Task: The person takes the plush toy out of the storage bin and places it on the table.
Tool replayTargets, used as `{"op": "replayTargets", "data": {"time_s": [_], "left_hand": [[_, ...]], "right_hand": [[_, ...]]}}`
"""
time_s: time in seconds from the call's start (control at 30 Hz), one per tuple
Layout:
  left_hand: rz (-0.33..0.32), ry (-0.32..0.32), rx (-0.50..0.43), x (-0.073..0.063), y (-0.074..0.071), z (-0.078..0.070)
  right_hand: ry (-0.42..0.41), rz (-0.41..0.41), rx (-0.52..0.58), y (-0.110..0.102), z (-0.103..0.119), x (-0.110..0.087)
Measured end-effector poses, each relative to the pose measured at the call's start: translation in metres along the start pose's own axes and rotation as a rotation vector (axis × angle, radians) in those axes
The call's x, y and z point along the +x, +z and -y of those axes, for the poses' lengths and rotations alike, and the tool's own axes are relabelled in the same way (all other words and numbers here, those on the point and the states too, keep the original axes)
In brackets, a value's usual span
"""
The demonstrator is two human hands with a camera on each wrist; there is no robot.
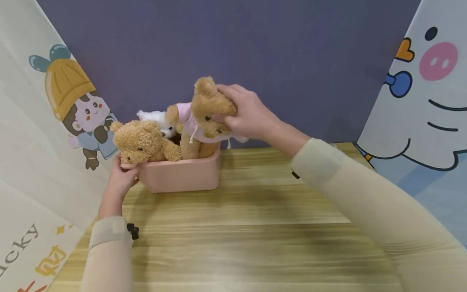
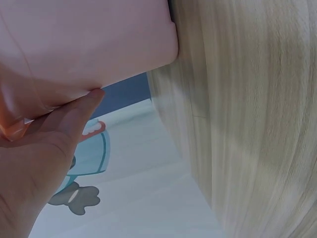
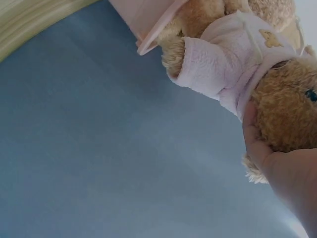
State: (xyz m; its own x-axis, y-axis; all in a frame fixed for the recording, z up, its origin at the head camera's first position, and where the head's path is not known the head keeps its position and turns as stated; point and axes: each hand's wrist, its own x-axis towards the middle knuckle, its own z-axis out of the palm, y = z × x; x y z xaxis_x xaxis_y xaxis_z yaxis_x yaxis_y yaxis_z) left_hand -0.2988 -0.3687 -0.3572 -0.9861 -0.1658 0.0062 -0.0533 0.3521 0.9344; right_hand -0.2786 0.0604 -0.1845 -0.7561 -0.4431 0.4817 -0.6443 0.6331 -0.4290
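Observation:
A pink storage bin [image 1: 182, 175] stands on the table against the back panel, holding several plush toys. My left hand [image 1: 122, 176] grips its left end at the rim; in the left wrist view the fingers [image 2: 74, 116] lie along the bin's wall [image 2: 99, 39]. My right hand [image 1: 249, 113] holds a brown teddy bear in a pale pink hoodie [image 1: 204, 109] by the head. That bear tilts to the right, its lower part still inside the bin. A curly tan teddy bear [image 1: 140, 140] leans over the front left rim, and a white plush toy [image 1: 157, 119] shows behind it, partly hidden.
The wood-grain table [image 1: 233, 243] stretches in front and to the right of the bin. A dark blue panel [image 1: 233, 48] rises behind it. Printed white cloths hang at the left [image 1: 33, 134] and right [image 1: 412, 121] sides.

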Motion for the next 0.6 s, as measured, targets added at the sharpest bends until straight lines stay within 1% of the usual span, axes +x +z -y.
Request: {"op": "replayTargets", "data": {"time_s": [0.23,0.37,0.5,0.6], "left_hand": [[0.004,-0.006,0.036,0.000,-0.002,0.001],[0.003,-0.005,0.044,-0.002,-0.002,-0.001],[0.006,-0.013,0.048,-0.003,-0.002,-0.004],[0.006,-0.015,0.049,-0.003,-0.002,-0.003]], "right_hand": [[0.034,-0.109,0.031,-0.033,-0.006,-0.007],[0.052,-0.146,0.008,-0.053,-0.009,-0.011],[0.062,-0.158,-0.053,-0.067,-0.017,-0.015],[0.084,-0.134,-0.099,-0.073,-0.027,-0.018]]}}
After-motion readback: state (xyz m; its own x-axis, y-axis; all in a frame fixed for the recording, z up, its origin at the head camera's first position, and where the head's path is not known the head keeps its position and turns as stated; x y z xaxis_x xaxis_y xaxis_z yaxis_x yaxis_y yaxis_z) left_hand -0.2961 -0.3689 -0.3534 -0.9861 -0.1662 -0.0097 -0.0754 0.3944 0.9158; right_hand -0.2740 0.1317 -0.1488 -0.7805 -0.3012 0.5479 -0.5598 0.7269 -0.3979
